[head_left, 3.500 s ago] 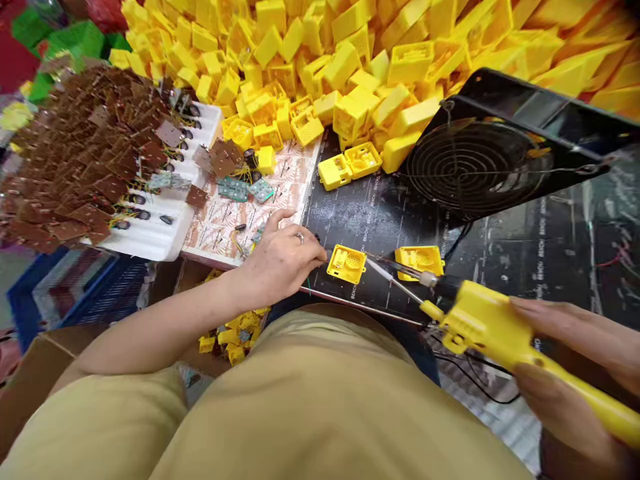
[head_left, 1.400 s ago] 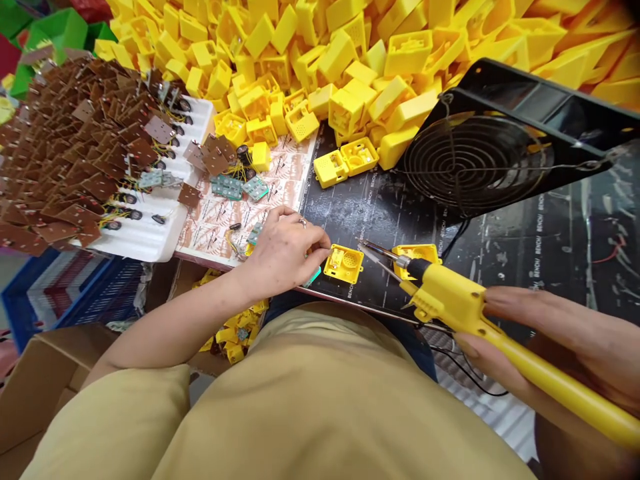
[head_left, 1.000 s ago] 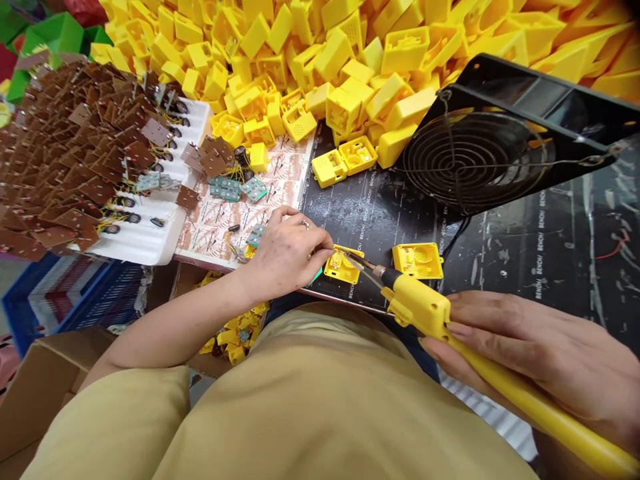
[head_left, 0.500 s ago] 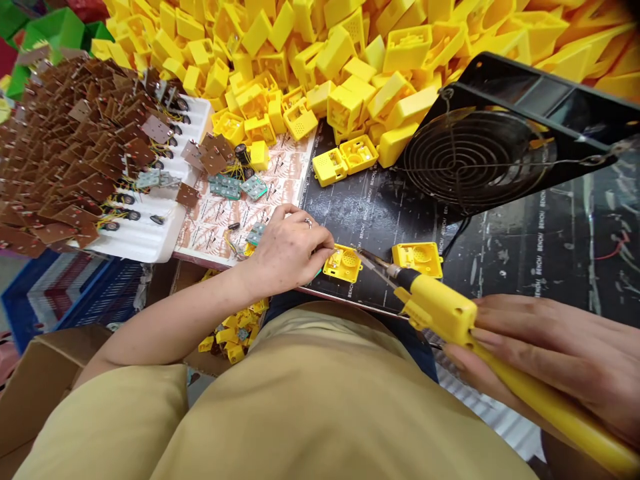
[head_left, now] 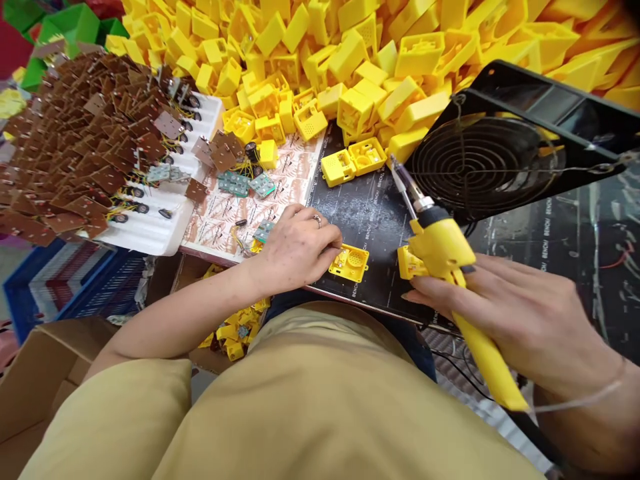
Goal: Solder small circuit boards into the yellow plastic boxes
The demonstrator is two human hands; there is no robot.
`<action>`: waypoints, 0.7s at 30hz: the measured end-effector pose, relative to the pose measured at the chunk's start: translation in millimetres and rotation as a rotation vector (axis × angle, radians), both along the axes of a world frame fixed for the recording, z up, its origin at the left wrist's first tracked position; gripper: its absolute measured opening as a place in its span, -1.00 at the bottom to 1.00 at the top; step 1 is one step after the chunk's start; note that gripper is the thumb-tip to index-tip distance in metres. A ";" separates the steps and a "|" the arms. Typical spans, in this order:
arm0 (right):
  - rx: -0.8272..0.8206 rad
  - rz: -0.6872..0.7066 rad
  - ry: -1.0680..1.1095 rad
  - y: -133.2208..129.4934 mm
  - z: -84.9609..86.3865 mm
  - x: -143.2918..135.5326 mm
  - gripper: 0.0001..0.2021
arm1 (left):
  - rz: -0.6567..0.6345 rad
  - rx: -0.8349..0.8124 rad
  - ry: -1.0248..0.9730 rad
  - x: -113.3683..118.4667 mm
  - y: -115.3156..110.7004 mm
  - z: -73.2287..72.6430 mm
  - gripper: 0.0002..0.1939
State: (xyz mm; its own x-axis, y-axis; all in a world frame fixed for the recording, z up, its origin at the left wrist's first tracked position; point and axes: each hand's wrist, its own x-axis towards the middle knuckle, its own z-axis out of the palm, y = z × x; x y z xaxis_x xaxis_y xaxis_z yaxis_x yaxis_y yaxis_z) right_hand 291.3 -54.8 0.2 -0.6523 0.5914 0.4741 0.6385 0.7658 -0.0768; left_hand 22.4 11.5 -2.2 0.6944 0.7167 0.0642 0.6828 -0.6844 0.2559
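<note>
My left hand (head_left: 302,244) rests at the bench's front edge, thumb and fingers pinched together against the left side of a small open yellow plastic case (head_left: 356,265). What is in the pinch is hidden. In my right hand (head_left: 520,313) is a yellow soldering gun (head_left: 443,248), its metal tip and thin feed tube pointing up and away, raised above the bench. Behind the gun, partly covered, lies another yellow case half (head_left: 410,263). Green circuit boards (head_left: 234,183) with small parts lie beyond my left hand.
A black fan (head_left: 480,160) with a wire guard stands tilted at the right. Yellow cases (head_left: 360,100) are heaped across the back. Brown circuit boards (head_left: 85,140) pile up on a white foam tray (head_left: 175,227) at left. A cardboard box (head_left: 55,353) sits below.
My right hand has lifted the soldering gun away from the small yellow case, its tip now pointing upward. The left hand stays at the case. The view has shifted slightly.
</note>
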 end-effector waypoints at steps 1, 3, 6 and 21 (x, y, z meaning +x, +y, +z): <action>0.034 0.038 -0.031 6.6 -3.8 2.1 -0.87 | -0.009 -0.014 -0.018 -4.7 2.0 3.1 -0.80; 0.037 0.034 -0.052 14.7 -10.0 5.1 -0.81 | 0.005 -0.033 -0.104 -20.8 6.5 10.3 -0.76; -0.028 0.024 -0.014 13.7 -15.9 5.4 -0.88 | 0.070 -0.006 -0.209 -51.1 8.0 15.6 -0.66; 0.050 -0.146 0.144 -0.4 -48.5 -33.8 -0.66 | -0.176 0.154 0.123 -138.6 -42.0 15.9 -0.58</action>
